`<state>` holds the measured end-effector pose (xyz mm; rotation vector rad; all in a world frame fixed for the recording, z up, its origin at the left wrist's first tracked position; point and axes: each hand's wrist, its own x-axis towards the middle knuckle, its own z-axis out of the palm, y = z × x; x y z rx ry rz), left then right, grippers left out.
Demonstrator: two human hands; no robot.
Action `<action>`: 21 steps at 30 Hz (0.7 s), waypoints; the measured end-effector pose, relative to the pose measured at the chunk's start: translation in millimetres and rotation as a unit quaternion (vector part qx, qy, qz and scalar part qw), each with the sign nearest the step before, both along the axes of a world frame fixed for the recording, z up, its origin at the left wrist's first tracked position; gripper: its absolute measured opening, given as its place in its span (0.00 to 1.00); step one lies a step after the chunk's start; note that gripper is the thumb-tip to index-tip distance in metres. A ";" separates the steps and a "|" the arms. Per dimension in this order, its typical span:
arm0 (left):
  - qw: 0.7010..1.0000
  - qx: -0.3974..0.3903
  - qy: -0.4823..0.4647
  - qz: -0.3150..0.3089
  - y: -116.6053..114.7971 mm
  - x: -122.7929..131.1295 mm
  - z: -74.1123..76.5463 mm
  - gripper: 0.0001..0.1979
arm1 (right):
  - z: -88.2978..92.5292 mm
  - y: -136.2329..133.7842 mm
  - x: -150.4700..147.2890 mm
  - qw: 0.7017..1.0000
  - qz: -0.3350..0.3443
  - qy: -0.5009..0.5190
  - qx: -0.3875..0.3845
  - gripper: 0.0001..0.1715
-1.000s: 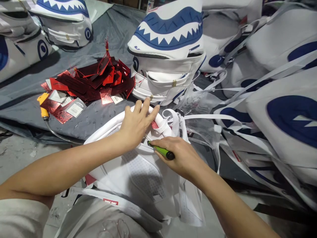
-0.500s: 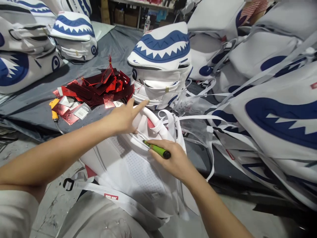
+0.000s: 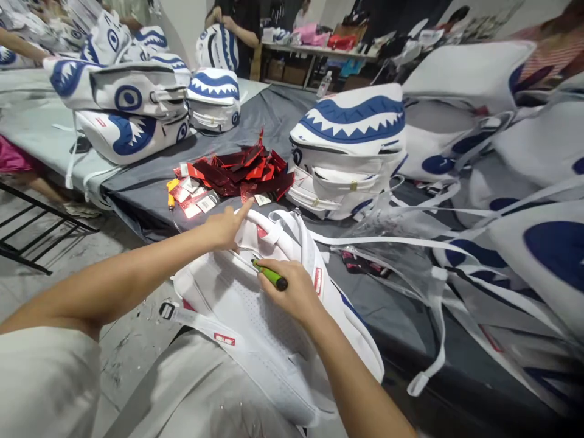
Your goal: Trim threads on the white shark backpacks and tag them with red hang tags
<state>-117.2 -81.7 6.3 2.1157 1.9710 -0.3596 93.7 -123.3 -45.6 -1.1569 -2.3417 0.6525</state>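
A white backpack (image 3: 255,310) lies back-side up across my lap and the table edge. My right hand (image 3: 292,292) is closed round a green lighter-like tool (image 3: 270,275), its tip against the backpack's upper seam. My left hand (image 3: 225,228) rests on the top of the backpack near its handle, index finger stretched out, other fingers curled. Just beyond it lies a pile of red hang tags (image 3: 241,170) with some white tags beside them.
A blue-and-white shark-mouth backpack (image 3: 349,152) stands behind the tags. More such bags (image 3: 524,182) pile up on the right and far left. A yellow-handled tool (image 3: 171,190) lies by the tags. Loose white straps (image 3: 438,286) trail over the grey table cover (image 3: 137,182). Other people stand at the back.
The camera view has lifted, showing more of the room. My left hand has gone from spread flat on the backpack to pointing with the index finger. My right hand still holds the green tool.
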 end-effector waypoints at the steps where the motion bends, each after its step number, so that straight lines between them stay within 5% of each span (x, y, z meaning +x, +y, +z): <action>1: 1.000 -0.011 -0.002 -0.001 10.2 -4.0 -6.7 0.67 | -5.7 1.3 -5.6 1.000 -0.002 0.004 0.006 0.13; 8: 0.996 0.002 -0.056 -0.069 34.3 -16.0 -27.1 0.52 | -14.8 -2.7 -14.9 0.999 0.015 0.037 0.001 0.14; 15: 0.997 0.046 -0.036 -0.054 37.6 -9.5 -43.0 0.71 | -31.7 23.7 -15.9 0.996 -0.017 -0.012 0.085 0.15; 21: 0.996 0.066 -0.008 -0.056 42.3 -4.8 -49.5 0.67 | -39.4 22.1 -18.4 0.991 -0.014 0.020 0.134 0.15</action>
